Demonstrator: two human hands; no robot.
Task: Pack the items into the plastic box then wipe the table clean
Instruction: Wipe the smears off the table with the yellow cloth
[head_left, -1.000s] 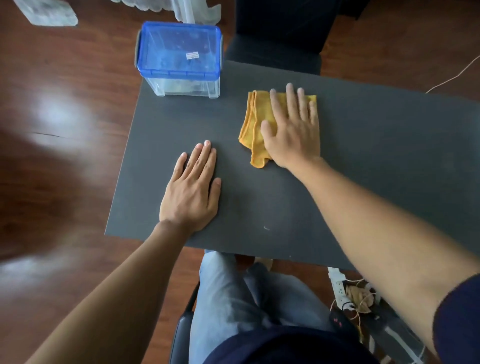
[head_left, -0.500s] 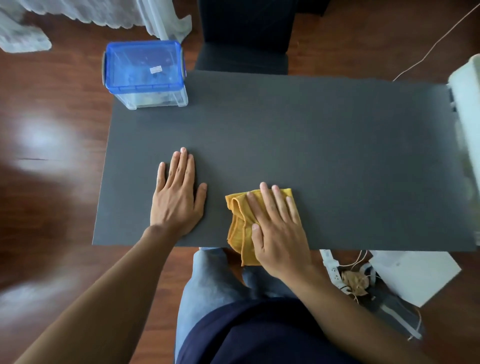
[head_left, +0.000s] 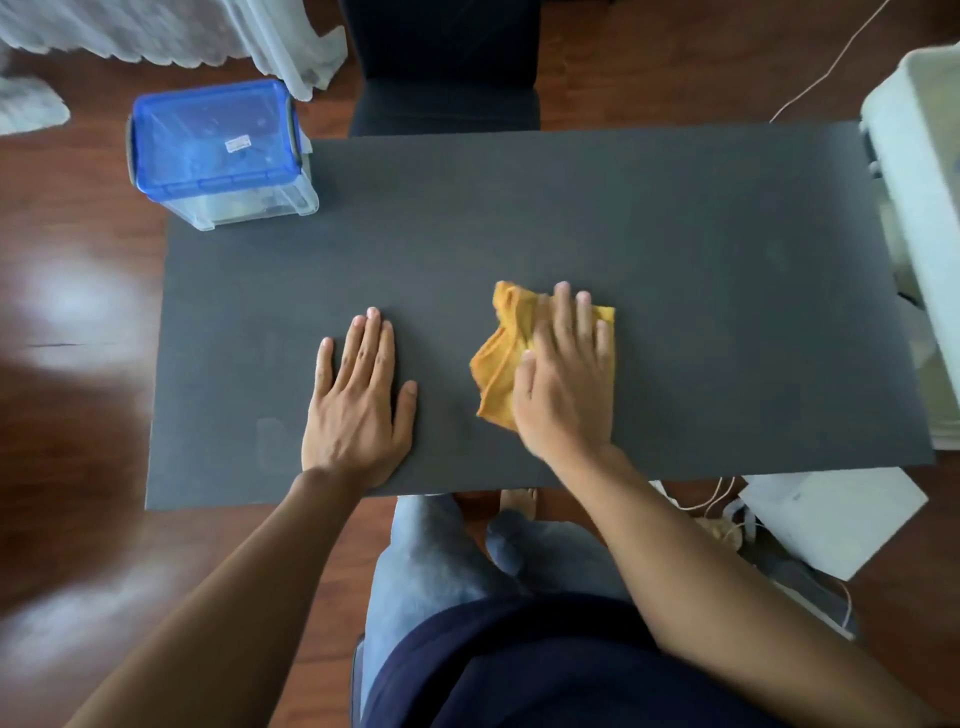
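A dark grey table (head_left: 571, 223) fills the middle of the view. On its far left corner stands a clear plastic box (head_left: 218, 156) with a blue lid, closed. My right hand (head_left: 566, 384) presses flat on a crumpled yellow cloth (head_left: 501, 358) near the table's front middle, fingers spread over it. My left hand (head_left: 358, 400) lies flat on the table to the left of the cloth, palm down, fingers apart, holding nothing.
A dark chair (head_left: 447, 67) stands behind the table's far edge. A pale appliance (head_left: 919, 223) sits against the right end. A white box (head_left: 831, 514) and cables lie on the wooden floor at the front right. My knees are under the front edge.
My right hand slid the cloth from the far middle back to the front edge, then forward and to the right again. My left hand stayed flat on the table.
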